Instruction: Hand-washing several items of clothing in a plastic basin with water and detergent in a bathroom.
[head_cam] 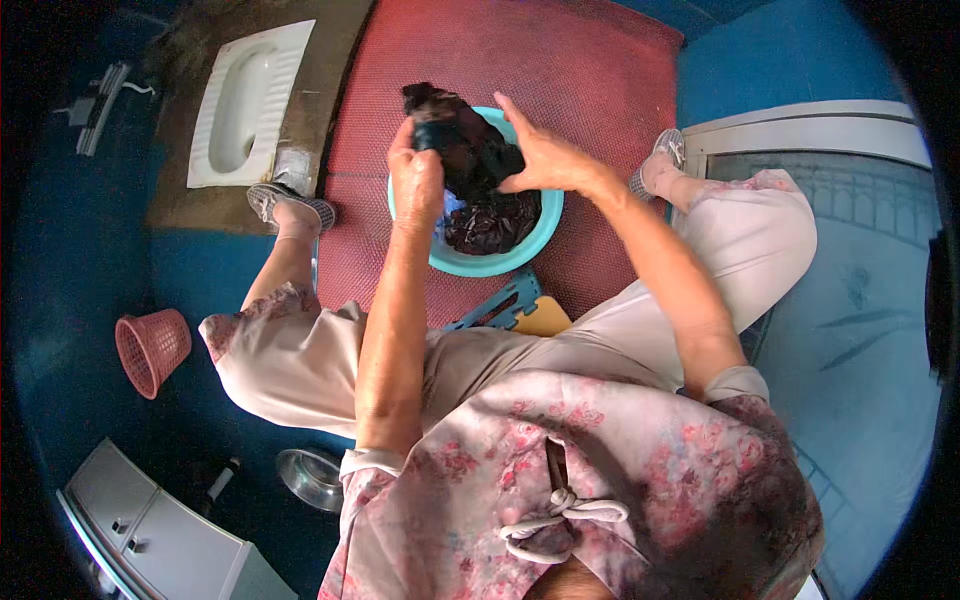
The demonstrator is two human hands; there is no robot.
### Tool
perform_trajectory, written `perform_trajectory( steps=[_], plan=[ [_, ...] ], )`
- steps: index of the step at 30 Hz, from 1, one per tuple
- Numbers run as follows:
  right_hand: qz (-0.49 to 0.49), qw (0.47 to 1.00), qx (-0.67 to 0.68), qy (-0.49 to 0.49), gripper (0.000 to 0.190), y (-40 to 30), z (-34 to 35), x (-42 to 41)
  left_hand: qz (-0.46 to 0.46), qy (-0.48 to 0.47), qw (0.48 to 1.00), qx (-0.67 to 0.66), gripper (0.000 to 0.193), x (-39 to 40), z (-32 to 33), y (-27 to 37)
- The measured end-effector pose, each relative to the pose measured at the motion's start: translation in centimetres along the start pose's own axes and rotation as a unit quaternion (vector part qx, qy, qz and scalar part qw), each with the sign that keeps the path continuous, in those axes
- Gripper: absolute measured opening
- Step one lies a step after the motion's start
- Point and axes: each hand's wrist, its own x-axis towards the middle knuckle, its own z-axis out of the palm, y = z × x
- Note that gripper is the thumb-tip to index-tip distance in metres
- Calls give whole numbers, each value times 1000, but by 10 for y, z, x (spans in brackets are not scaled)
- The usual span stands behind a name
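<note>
A bunched dark cloth (465, 146) hangs over a turquoise plastic basin (480, 265). My left hand (416, 176) grips the cloth at its left side. On the other side my right hand (544, 154) is spread, thumb and fingers apart, beside the cloth's right edge; whether the fingertips touch it is hard to tell. More dark wet-looking fabric (491, 229) lies inside the basin, next to a small blue patch (451, 206) that I cannot make out. The raised cloth hides the basin's back left part.
The basin stands on a red textured mat (592, 82) between my feet. Close in front of me is a blue and yellow folding stool (540, 315). To the left are a squat toilet (247, 112), a pink basket (154, 349), a metal bowl (311, 476) and a white cabinet (165, 525).
</note>
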Motion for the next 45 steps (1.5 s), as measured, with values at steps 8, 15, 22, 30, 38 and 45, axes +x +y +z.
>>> perform_trajectory(
  steps=[8,15,22,30,38,45],
  plan=[
    [120,925,333,139,62,38,85,8,9,-78,990,-119,47,-7,35,28],
    [122,716,669,157,40,26,33,8,-127,-45,991,4,49,5,-56,-2],
    [123,727,668,99,36,39,11,15,-323,-91,935,-112,85,-17,-58,-60],
    [197,655,729,36,46,49,58,25,-346,-58,852,-388,72,-26,-7,-50],
    [151,973,-140,103,46,55,76,40,-345,-94,890,-283,43,-30,-1,-54],
    [237,790,532,-193,55,73,-10,24,-404,-39,839,-363,27,-37,1,-41]
  ],
)
